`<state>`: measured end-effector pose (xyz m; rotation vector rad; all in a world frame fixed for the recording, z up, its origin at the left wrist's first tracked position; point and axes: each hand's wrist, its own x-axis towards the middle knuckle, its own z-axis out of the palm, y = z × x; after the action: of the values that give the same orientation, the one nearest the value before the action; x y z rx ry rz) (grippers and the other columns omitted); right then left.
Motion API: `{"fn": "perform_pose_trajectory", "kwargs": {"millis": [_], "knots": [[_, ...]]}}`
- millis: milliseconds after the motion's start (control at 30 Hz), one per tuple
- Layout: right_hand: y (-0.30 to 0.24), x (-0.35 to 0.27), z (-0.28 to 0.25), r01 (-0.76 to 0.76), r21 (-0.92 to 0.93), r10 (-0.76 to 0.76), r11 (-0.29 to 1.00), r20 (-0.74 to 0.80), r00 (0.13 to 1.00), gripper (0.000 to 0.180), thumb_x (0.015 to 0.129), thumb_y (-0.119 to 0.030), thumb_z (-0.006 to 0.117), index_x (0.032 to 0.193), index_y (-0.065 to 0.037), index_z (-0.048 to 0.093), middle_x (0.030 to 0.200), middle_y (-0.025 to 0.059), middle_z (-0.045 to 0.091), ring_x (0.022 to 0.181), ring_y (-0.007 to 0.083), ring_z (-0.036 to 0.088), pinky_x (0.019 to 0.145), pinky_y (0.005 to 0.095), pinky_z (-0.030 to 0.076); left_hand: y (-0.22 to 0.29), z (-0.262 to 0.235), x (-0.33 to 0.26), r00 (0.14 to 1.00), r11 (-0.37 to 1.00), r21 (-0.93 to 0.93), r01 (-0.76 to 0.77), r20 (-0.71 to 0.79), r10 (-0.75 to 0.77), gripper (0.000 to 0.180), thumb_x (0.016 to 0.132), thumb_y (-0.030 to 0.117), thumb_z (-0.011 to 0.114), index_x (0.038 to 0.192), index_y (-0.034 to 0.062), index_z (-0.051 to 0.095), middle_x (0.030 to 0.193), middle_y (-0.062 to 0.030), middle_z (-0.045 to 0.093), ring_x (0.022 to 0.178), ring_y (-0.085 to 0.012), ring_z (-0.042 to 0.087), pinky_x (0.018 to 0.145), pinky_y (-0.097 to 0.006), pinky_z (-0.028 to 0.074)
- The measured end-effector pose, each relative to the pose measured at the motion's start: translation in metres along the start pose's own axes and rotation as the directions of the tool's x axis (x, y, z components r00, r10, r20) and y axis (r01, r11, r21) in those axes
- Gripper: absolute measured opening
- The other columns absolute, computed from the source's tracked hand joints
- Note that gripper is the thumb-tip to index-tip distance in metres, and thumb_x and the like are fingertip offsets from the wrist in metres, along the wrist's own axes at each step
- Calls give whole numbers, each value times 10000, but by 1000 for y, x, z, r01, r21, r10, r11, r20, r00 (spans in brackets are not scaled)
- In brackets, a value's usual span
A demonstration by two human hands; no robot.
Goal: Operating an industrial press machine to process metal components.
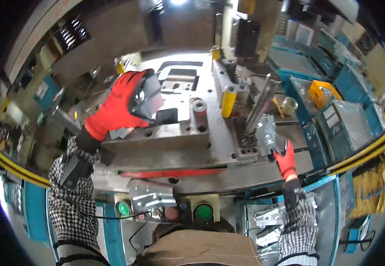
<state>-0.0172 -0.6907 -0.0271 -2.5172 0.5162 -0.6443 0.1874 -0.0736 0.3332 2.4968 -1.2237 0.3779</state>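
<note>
My left hand (121,102), in a red glove with a dark palm, is closed around a bent grey sheet-metal part (150,95) above the left side of the steel die (166,139). Part of that piece is hidden behind the fingers. At the right of the die, my right hand (285,160), also gloved in red, has its fingers closed at the near end of a shiny stamped metal part (267,133). This second part lies beside a dark block with an upright metal post (261,104).
Another stamped metal part (152,194) rests near the control box, between two green buttons (123,208) (203,212). A blue-edged bin (335,217) at lower right holds several stamped parts. Yellow posts (229,103) stand on the die. Blue racks and a yellow bin (323,93) are farther right.
</note>
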Motion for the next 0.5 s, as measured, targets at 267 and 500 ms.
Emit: {"fn": "perform_pose_trajectory", "kwargs": {"millis": [267,500], "knots": [[-3,116,117,-149,-547,310,824,215,926,1279,742,-516,888,1694,-142,119,1693,298,235,1486,507,409,1191,568,416,60,33,-190,996,992,97,81,-49,-77,1221,508,513,970,1503,1,482,1445,-292,475,1364,-501,474,1166,-578,371],[18,126,155,-99,-462,166,881,106,980,1027,853,-185,766,1682,-114,164,1676,301,288,1426,516,486,1152,535,466,115,159,-287,944,980,81,180,265,-195,1162,523,531,928,1499,51,517,1442,-313,510,1362,-510,483,1197,-657,324]]}}
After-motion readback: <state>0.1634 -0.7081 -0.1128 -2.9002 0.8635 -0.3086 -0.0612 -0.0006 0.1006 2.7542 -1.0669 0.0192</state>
